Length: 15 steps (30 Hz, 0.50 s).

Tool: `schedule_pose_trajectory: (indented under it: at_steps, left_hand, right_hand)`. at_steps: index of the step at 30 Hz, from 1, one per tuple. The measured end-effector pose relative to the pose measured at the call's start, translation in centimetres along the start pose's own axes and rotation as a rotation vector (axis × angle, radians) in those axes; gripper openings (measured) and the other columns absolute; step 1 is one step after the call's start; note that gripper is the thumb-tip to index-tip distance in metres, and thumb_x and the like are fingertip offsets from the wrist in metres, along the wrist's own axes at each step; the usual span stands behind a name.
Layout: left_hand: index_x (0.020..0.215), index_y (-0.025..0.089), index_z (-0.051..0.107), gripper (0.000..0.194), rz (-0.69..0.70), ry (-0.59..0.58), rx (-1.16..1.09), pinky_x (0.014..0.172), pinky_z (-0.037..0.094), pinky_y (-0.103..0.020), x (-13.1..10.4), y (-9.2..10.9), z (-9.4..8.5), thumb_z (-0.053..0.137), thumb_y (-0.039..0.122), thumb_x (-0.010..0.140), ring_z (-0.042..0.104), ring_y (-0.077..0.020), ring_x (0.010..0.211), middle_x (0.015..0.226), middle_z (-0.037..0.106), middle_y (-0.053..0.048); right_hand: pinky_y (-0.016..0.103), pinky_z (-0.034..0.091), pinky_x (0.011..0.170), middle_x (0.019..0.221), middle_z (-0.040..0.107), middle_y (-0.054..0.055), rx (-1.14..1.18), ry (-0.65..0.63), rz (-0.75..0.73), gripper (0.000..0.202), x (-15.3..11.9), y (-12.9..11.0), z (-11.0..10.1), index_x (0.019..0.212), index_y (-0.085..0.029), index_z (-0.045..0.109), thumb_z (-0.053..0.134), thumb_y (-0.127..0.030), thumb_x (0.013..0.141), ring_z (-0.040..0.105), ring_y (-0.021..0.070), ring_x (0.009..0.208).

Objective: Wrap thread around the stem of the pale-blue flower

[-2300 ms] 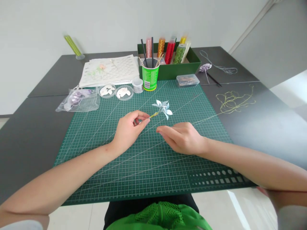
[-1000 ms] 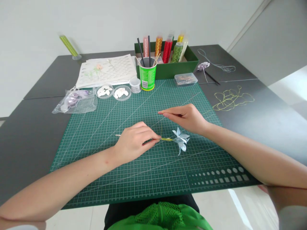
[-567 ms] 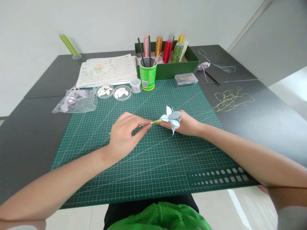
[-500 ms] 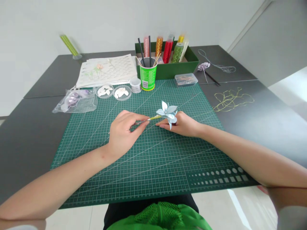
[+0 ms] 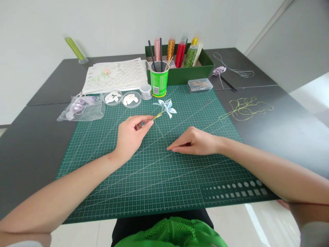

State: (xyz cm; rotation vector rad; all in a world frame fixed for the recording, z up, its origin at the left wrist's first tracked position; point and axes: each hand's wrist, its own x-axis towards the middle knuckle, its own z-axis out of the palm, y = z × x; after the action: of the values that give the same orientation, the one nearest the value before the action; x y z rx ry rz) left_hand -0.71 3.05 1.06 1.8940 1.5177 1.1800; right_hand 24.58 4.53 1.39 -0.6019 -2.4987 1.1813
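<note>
My left hand point(image 5: 132, 135) pinches the green-wrapped stem point(image 5: 157, 116) of a pale blue artificial flower point(image 5: 166, 107) between thumb and fingertips. The flower points up and to the right, above the green cutting mat point(image 5: 144, 185). Lower and to the right, my right hand point(image 5: 194, 141) is closed, thumb and forefinger pressed together. A fine yellow-green thread point(image 5: 218, 118) runs from a loose tangle to behind this hand. A faint line also stretches from the stem to its fingertips, so it appears to grip the thread.
Behind the mat stand a green cup point(image 5: 159, 84) with sticks and a dark green box point(image 5: 185, 74) of thread spools. Petal dishes point(image 5: 131, 99), a plastic bag point(image 5: 81, 108) and paper sheets point(image 5: 115, 77) lie left. A clear case point(image 5: 199, 85) sits at the mat's back right.
The flower has swung up and left, away from my right hand, turning with my left hand. My right hand has moved down toward me. The thread tangle has shifted, some of it now over the mat.
</note>
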Motion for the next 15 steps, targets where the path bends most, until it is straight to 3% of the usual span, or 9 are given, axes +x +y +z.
schedule_pose_trajectory:
  at_steps: [8,11,15]
  left_hand:
    - [0.097,0.029,0.082,0.010,0.063,-0.103,0.077,0.070,0.053,-0.032,-0.8,0.4,0.3,0.075,0.030,0.090,0.067,-0.0176,0.075,0.086,0.079,0.001]
    - [0.096,0.028,0.081,0.009,0.134,-0.153,0.131,0.071,0.052,-0.031,-0.9,0.6,0.2,0.075,0.028,0.091,0.067,-0.0178,0.077,0.083,0.078,0.002]
    - [0.095,0.026,0.080,0.008,0.239,-0.273,0.147,0.067,0.049,-0.029,-1.1,0.7,0.3,0.073,0.024,0.093,0.065,-0.0163,0.075,0.082,0.078,0.003]
  right_hand:
    - [0.022,0.025,0.039,0.052,0.062,0.000,0.305,0.076,0.022,0.028,-0.8,-4.0,0.3,0.108,-0.009,0.081,0.065,-0.029,0.097,0.037,0.0053,0.042]
    - [0.023,0.021,0.040,0.047,0.053,-0.004,0.318,0.138,0.053,0.027,-1.0,-4.7,-0.3,0.107,-0.011,0.082,0.065,-0.029,0.096,0.030,0.0050,0.042]
    - [0.026,0.019,0.041,0.052,0.055,-0.002,0.322,0.283,0.115,0.032,-1.1,-5.1,-1.5,0.106,-0.014,0.083,0.065,-0.039,0.097,0.027,0.0060,0.044]
